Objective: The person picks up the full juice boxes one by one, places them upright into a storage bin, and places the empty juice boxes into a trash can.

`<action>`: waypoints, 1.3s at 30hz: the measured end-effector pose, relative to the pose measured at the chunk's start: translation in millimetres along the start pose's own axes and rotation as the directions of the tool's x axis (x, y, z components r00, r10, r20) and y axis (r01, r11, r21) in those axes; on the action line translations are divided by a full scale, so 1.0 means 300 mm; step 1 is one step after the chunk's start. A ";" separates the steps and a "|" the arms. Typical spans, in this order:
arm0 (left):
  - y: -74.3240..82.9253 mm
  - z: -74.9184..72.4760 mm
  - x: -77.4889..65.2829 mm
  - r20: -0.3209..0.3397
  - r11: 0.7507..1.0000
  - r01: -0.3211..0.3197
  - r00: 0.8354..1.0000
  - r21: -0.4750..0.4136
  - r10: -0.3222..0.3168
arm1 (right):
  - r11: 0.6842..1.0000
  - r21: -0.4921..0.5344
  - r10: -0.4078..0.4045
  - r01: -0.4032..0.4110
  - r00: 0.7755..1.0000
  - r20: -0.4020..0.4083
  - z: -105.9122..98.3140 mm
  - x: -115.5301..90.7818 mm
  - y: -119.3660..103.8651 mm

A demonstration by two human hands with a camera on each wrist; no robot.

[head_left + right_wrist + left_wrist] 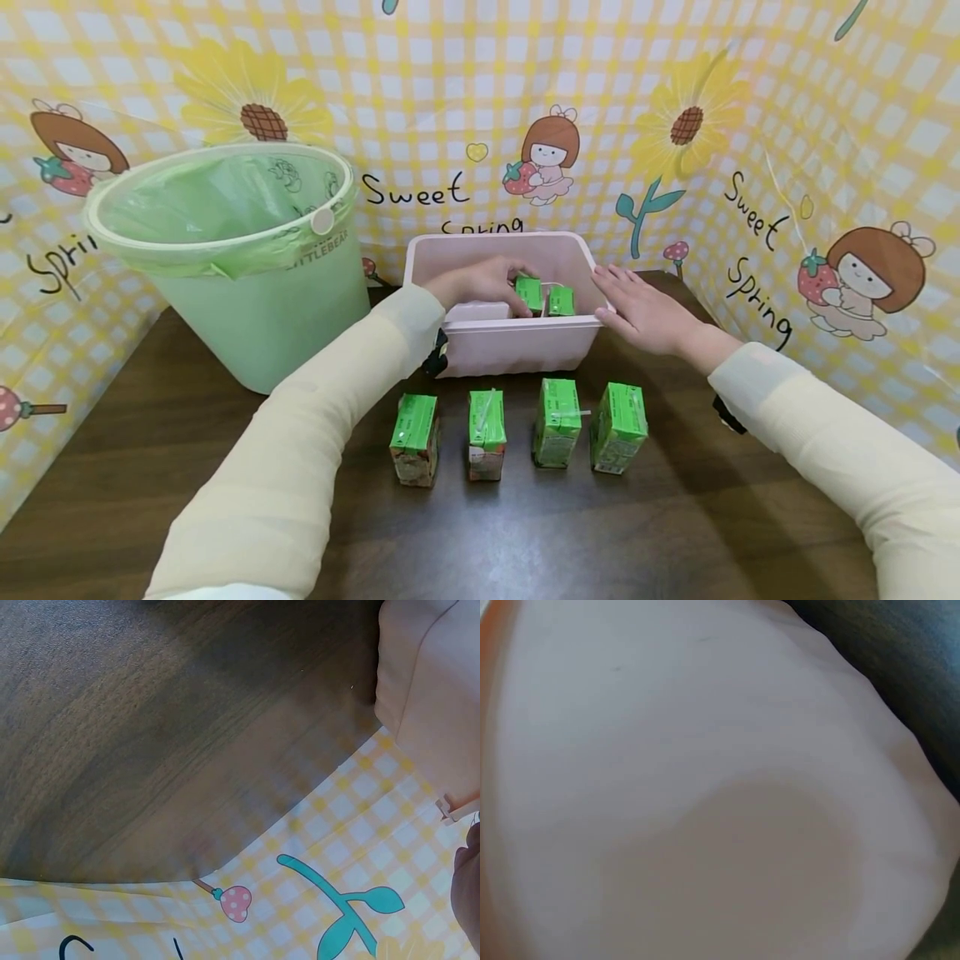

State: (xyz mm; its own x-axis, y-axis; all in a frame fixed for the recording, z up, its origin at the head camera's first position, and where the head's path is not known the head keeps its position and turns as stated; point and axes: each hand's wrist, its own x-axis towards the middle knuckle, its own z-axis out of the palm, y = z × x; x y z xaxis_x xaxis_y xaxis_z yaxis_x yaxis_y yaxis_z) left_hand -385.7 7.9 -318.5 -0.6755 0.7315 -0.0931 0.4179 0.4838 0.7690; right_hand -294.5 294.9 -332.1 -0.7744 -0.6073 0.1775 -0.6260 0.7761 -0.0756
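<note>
A pale pink plastic bin [517,346] stands near the back of the table, with two green-topped drink cartons inside. My left hand [489,282] reaches over its front rim and grips the left drink carton [528,292] between thumb and fingers. The other carton [561,300] stands just right of it. On the bin's right rim rests my right hand [647,312], fingers straight. In the right wrist view, a fingertip [466,892] shows beside the bin's wall [435,697]. The bin's pale surface [667,735] fills most of the left wrist view.
Several drink cartons [557,425] stand in a row on the dark wooden table [480,542] before the bin, some with straws on top. At left is a green trash can [262,317] lined with a green bag. A patterned cloth [450,100] hangs behind.
</note>
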 end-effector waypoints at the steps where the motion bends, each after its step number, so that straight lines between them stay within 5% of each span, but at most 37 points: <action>1: 0.000 0.001 -0.001 -0.001 1.000 0.003 1.000 -0.001 -0.003 | 1.000 -0.001 -0.002 0.002 1.000 -0.001 0.000 0.000 0.000; 23: 0.005 0.003 -0.016 0.077 0.994 0.066 0.994 0.091 -0.073 | 1.000 -0.006 0.006 -0.006 1.000 0.010 -0.008 0.002 -0.010; 39: -0.005 -0.025 -0.040 0.071 0.996 0.070 0.995 0.062 -0.074 | 1.000 -0.006 0.026 -0.025 0.999 0.026 -0.011 -0.001 -0.011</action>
State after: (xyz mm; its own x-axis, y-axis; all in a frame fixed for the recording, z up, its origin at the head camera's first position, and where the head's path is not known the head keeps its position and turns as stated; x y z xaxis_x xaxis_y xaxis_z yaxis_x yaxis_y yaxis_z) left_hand -382.8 -5.1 -313.7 -0.6596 0.7260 -0.1945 0.4065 0.5623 0.7201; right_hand -291.9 293.0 -328.6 -0.7923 -0.5915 0.1495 -0.6055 0.7924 -0.0737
